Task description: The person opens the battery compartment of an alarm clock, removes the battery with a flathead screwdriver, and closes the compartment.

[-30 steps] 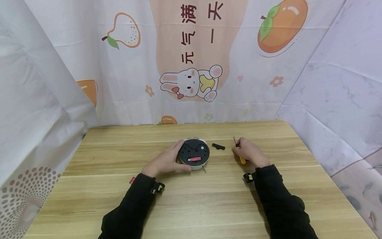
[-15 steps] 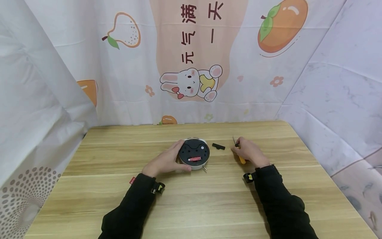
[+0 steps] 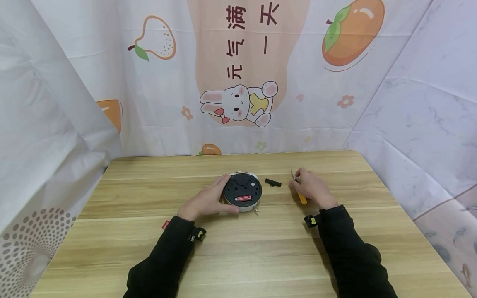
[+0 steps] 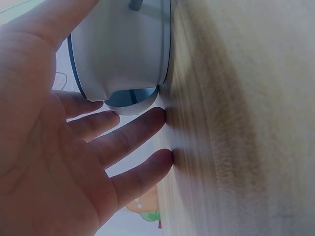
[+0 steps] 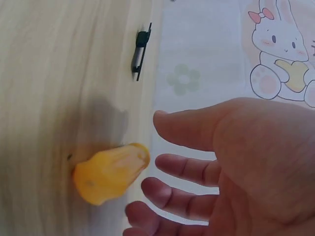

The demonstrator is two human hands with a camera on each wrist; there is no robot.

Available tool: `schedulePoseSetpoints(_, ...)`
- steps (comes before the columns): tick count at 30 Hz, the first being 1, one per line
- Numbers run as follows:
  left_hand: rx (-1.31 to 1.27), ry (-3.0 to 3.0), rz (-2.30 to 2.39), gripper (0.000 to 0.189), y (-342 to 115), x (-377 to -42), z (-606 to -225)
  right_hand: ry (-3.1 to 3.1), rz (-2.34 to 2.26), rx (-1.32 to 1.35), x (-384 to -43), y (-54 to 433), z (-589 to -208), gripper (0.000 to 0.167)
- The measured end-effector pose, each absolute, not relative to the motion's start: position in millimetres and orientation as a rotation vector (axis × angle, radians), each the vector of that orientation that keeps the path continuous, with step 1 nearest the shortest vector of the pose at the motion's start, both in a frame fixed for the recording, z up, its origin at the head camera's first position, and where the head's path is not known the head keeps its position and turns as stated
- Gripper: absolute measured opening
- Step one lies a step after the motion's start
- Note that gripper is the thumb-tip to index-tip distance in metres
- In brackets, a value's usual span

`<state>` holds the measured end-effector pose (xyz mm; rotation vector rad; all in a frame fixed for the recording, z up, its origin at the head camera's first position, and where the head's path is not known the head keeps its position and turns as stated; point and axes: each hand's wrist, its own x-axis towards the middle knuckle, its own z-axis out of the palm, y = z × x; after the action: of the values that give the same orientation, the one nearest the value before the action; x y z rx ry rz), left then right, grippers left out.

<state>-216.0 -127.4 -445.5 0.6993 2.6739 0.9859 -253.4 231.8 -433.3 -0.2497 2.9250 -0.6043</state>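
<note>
A round alarm clock [image 3: 243, 191] lies face down, its black back up. A red battery [image 3: 243, 198] shows in its compartment. My left hand [image 3: 204, 203] holds the clock from the left, thumb along its near side and fingers at the far side; in the left wrist view the two lower fingertips [image 4: 165, 157] meet the tabletop. A screwdriver with a yellow handle [image 3: 302, 199] lies on the table under my right hand [image 3: 312, 188]. In the right wrist view that hand's fingers are loosely bent and apart from the yellow handle [image 5: 110, 174].
A small black battery cover [image 3: 273, 182] lies between the clock and the screwdriver. The wooden table [image 3: 253, 256] ends at a printed white curtain [image 3: 160, 103] behind. Each sleeve cuff carries a small black strap-on device [image 3: 312, 221].
The right hand's fingers have lifted slightly off the screwdriver, which stays on the table. The left hand and the clock have not moved.
</note>
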Motion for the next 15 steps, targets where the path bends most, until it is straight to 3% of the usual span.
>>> schedulePoseSetpoints(15, 0.686, 2.669, 0.984, 0.120, -127, -215, -445, 2.901, -0.911, -0.675, -253, 206, -424, 0.041)
